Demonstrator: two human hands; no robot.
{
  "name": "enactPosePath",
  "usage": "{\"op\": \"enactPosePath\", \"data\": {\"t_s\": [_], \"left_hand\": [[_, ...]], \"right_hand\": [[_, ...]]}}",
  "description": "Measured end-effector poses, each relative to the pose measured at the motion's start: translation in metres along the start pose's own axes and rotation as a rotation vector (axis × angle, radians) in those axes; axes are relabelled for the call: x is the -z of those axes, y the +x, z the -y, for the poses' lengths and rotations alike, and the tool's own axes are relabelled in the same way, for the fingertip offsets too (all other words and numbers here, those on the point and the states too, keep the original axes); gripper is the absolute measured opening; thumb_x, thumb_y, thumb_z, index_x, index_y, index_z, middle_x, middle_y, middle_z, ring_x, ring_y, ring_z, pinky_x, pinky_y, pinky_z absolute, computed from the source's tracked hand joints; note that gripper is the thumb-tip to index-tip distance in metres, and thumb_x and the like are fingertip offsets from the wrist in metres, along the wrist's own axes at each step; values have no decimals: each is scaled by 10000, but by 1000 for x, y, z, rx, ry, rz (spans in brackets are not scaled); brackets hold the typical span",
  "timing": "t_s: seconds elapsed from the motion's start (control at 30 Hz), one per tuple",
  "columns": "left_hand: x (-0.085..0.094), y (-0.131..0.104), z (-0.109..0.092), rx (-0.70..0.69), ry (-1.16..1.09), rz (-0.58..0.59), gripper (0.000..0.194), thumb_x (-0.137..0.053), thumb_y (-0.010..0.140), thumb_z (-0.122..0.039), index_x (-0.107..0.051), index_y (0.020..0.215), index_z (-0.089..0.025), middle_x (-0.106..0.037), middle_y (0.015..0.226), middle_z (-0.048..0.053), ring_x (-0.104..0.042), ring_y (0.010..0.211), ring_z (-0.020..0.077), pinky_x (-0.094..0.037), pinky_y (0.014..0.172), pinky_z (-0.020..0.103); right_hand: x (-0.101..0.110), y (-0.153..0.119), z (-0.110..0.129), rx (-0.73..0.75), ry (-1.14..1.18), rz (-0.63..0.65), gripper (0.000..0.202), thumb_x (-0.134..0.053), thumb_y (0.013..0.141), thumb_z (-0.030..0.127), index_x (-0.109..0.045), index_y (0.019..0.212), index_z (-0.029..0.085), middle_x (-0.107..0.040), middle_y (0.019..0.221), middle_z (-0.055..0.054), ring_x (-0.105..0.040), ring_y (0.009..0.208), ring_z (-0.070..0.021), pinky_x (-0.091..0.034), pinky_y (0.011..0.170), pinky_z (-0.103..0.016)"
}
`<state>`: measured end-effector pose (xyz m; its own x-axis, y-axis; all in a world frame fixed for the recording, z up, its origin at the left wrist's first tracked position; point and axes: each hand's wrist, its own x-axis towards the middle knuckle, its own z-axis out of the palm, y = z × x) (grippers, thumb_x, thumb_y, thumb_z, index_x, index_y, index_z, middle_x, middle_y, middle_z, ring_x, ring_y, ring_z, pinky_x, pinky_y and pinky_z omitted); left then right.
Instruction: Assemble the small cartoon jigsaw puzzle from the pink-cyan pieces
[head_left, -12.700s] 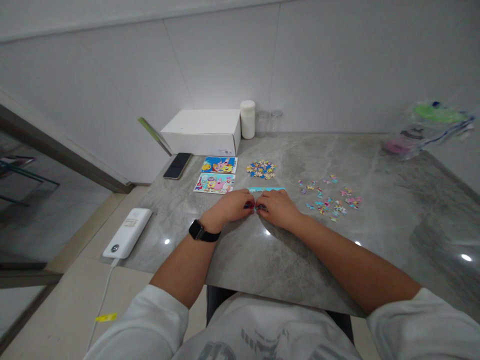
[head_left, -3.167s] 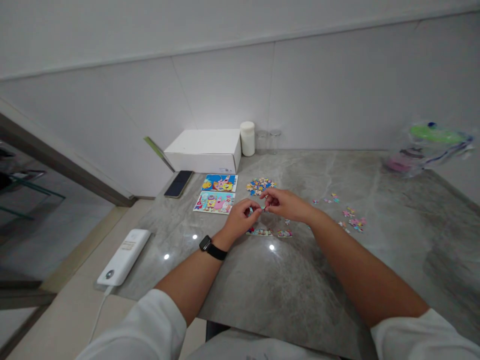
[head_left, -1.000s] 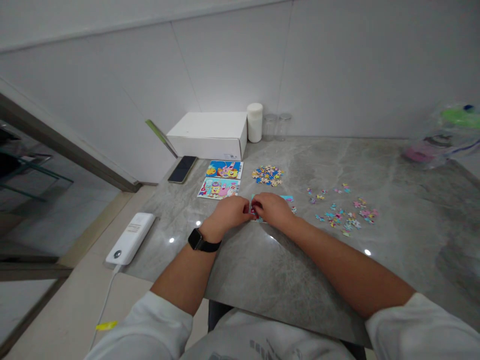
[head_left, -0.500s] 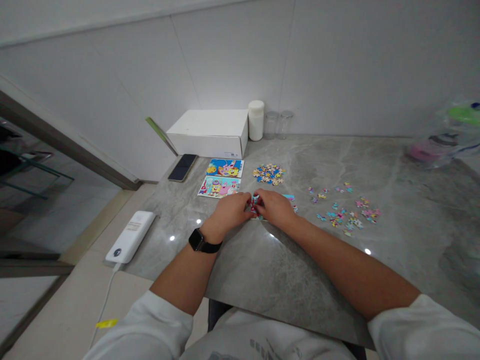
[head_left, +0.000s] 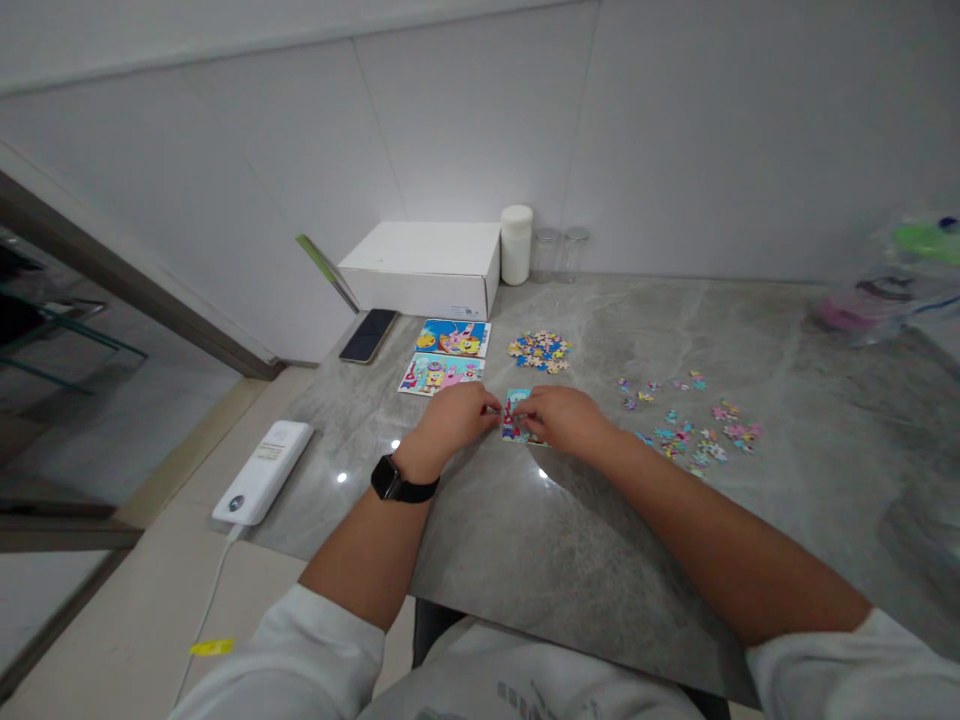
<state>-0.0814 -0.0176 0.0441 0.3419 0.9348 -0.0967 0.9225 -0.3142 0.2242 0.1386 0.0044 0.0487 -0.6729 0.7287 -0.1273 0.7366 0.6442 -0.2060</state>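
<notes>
Overlapping the puzzle (head_left: pixel 514 428), your right hand (head_left: pixel 568 416) hid its long axis; the puzzle's left edge ran forward by your left hand (head_left: pixel 456 418); both grips were unclear.

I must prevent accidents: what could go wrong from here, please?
The bare right hand covers part of the colourful, partly joined puzzle and might nudge pieces apart. The right forearm could scatter the loose, pastel puzzle pieces nearby. A white, rectangular device lies at the left edge of the grey, marbled table; its hanging white cable could drag it off.
</notes>
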Motion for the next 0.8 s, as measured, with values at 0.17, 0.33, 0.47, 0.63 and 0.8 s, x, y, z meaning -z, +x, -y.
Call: {"op": "enactPosePath", "data": {"t_s": [0.17,0.33,0.47,0.63,0.8], "left_hand": [[3,-1,-5,-19,49,3,242,-665,971,-371,-846,1122,-315,-746,992,77,-685,931,248,-453,749,317],[4,-1,-8,-47,43,35,238,-690,960,-412,-837,1120,-314,-734,961,70,-679,922,245,-441,740,313],[5,-3,-11,-53,34,56,214,-694,956,-413,-837,1062,-295,-735,926,68,-676,890,243,-434,728,314],[5,-4,-14,-43,47,56,202,-701,948,-406,-834,1048,-292,-745,940,67,-681,897,239,-436,735,308],[4,-4,-14,-43,70,56,218,-688,954,-408,-839,1054,-287,-762,937,75,-694,900,256,-437,719,318]], "right_hand": [[1,-3,8,12,-45,27,274,-606,1033,395,-814,1180,294,-768,1115,-105,-709,1005,-253,-434,755,-298],[2,-4,11,5,-48,36,292,-589,1041,426,-818,1169,299,-777,1119,-107,-712,1018,-257,-445,764,-296],[0,-4,11,3,-54,29,296,-583,1041,411,-818,1163,280,-778,1116,-115,-713,1036,-263,-455,785,-300],[-2,-3,10,-2,-49,21,296,-588,1036,413,-816,1160,270,-778,1123,-121,-713,1043,-268,-464,797,-304],[-2,-2,10,-7,-21,27,290,-589,1033,386,-815,1173,271,-790,1129,-118,-717,1060,-269,-467,804,-304]]}}
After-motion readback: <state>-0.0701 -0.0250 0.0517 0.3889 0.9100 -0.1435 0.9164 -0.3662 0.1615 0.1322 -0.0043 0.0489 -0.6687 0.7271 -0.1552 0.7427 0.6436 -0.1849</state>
